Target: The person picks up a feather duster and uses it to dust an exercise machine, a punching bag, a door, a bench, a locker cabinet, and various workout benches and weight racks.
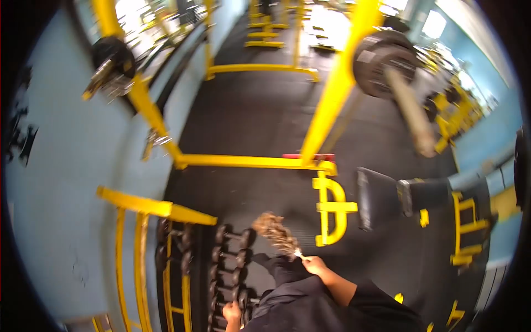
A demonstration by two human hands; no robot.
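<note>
Over the dumbbell rack (229, 271), right hand (314, 264) is closed around the handle of a feather duster (275, 232), feathers just above the top dumbbells. Left hand (232, 313) sits low on the rack; grip unclear.

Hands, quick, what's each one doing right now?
Right hand: closed on the handle of a feather duster, held over the dumbbell rack.
Left hand: resting on the rack; grip cannot be told.
</note>
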